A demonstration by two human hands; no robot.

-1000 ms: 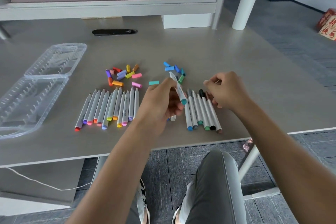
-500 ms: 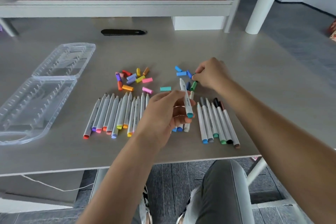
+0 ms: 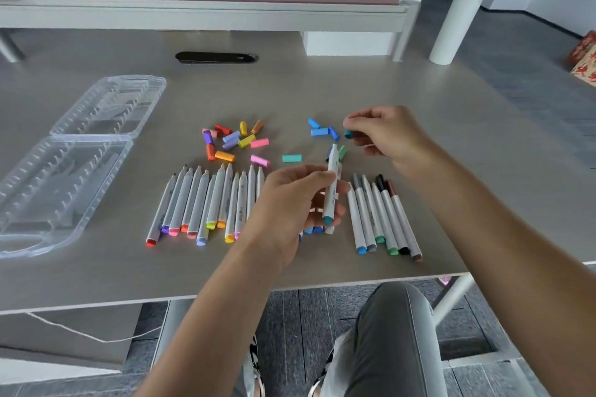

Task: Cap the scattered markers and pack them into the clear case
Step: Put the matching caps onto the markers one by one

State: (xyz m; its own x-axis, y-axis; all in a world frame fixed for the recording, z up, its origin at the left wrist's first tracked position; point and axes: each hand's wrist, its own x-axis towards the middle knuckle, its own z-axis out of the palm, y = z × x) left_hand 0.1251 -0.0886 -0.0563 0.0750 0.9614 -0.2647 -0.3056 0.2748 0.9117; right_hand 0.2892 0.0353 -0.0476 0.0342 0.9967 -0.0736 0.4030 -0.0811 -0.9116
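Above table (image 3: 419,87), left hand (image 3: 290,203) grips teal marker (image 3: 331,190) upright; right hand (image 3: 387,135) pinches teal cap (image 3: 347,134). Hands apart. Clear case (image 3: 64,164) open at left.

Two bare forearms reach forward from the bottom edge. The left hand (image 3: 292,200) is raised, palm turned inward, fingers curled and pinching a thin object upright. The right hand (image 3: 385,135) is farther forward, its fingertips (image 3: 350,126) pinched together on something small.
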